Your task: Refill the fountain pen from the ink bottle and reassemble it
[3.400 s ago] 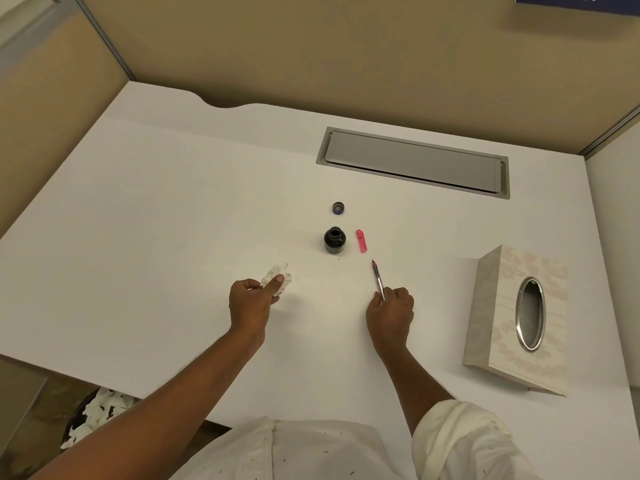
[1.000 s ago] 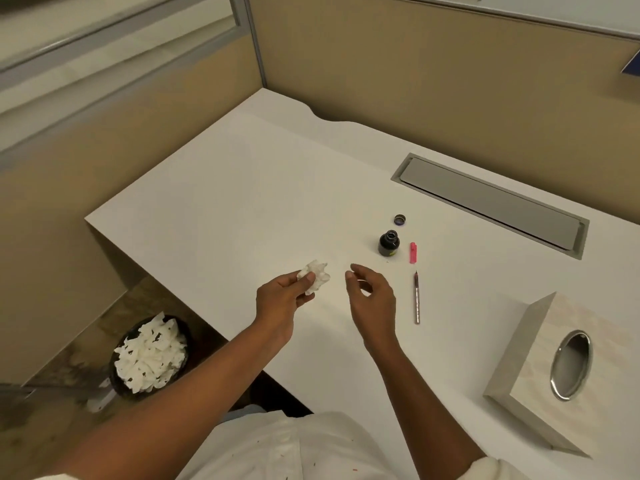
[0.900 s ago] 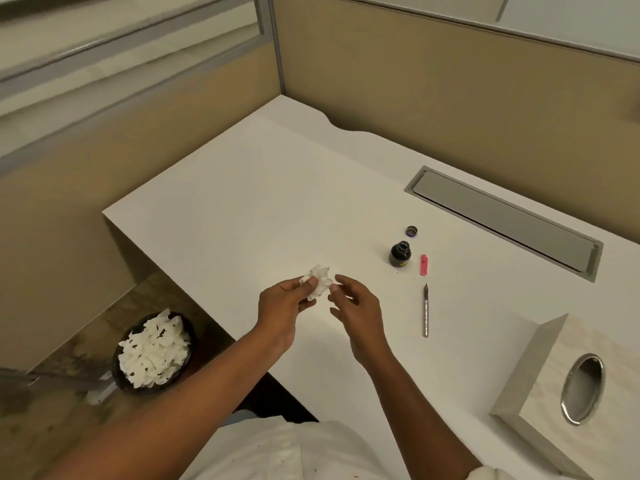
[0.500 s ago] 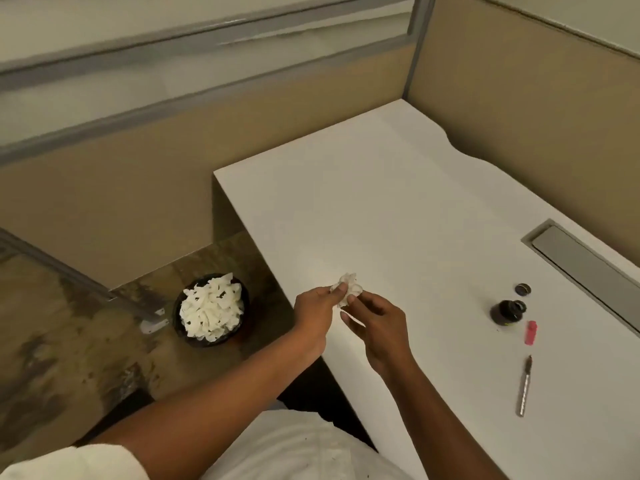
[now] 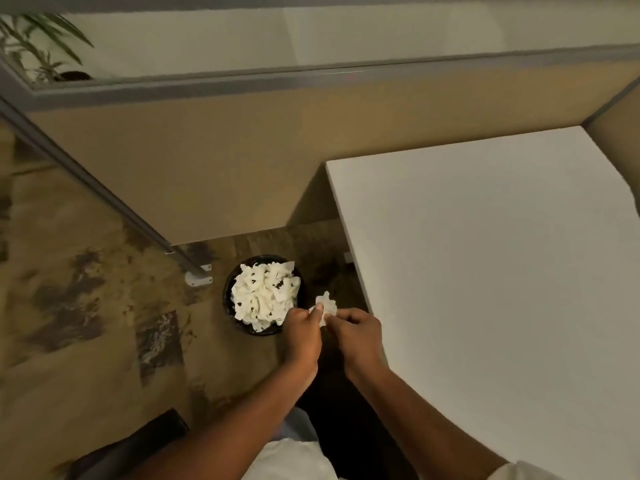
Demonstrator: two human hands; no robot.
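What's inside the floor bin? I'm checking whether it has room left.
The bin is heaped with crumpled white tissues, some dark-spotted, rising to its rim. Whatever lies beneath them is hidden.

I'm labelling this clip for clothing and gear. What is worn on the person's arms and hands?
Both the left hand and the right hand are bare: no gloves, rings or watch show. The forearms are uncovered too. A white sleeve is pushed up on the right arm at the picture's lower edge.
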